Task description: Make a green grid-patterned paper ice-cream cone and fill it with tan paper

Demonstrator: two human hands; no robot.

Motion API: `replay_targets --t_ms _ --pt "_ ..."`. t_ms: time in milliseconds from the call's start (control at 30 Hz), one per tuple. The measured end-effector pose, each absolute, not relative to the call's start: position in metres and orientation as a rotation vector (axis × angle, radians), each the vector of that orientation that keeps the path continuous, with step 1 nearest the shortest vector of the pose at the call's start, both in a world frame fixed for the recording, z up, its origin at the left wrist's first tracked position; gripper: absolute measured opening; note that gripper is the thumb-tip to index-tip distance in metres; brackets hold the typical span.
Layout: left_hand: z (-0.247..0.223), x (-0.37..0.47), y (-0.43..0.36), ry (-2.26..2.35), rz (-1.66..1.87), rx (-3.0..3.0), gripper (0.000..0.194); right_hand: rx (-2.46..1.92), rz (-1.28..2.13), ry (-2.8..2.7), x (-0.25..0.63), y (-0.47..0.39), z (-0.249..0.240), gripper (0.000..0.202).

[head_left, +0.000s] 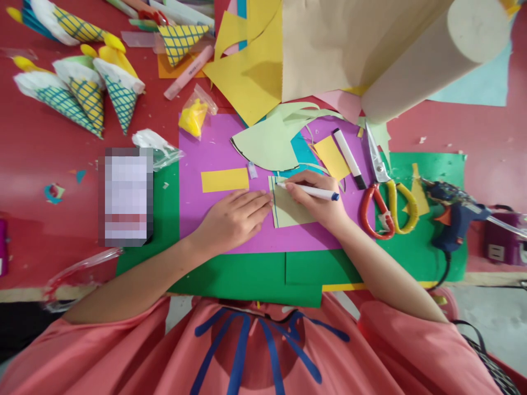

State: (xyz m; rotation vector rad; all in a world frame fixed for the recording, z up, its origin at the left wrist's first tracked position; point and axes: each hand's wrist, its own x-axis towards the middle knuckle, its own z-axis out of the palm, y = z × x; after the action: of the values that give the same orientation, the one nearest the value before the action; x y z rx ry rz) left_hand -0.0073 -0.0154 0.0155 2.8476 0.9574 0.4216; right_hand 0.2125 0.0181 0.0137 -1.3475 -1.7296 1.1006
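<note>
My right hand is closed around a white marker with a blue end, its tip at the top left of a pale green paper piece. A blue line runs down that piece's left edge. My left hand lies flat, fingers spread, on the purple sheet, its fingertips at the piece's left edge. Just above it sits a yellow strip. Beyond my hands is a fan-shaped pale green paper with a dark curved edge.
Right of my hands are a black-capped marker, scissors and a glue gun. A large paper roll stands at the upper right. Several decorated paper cones and a phone-like object lie on the left.
</note>
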Motion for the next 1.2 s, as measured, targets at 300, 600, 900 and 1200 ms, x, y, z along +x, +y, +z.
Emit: replay_targets --t_ms 300,600,900,1200 --pt "0.0149 -0.0075 -0.0155 0.961 0.426 2.838 0.031 -1.353 1.092 -1.749 0.2131 0.0170 0.0143 0.014" --pt "0.0153 -0.0079 -0.0159 0.959 0.435 2.840 0.031 -1.362 1.097 -1.759 0.2133 0.0165 0.0156 0.016" --pt "0.0147 -0.0079 -0.0161 0.958 0.426 2.807 0.035 -1.333 1.080 -1.787 0.2135 0.0165 0.0173 0.020" --pt "0.0152 -0.0084 -0.0159 0.960 0.406 2.821 0.034 -1.325 1.120 -1.801 0.2139 0.0156 0.0160 0.022"
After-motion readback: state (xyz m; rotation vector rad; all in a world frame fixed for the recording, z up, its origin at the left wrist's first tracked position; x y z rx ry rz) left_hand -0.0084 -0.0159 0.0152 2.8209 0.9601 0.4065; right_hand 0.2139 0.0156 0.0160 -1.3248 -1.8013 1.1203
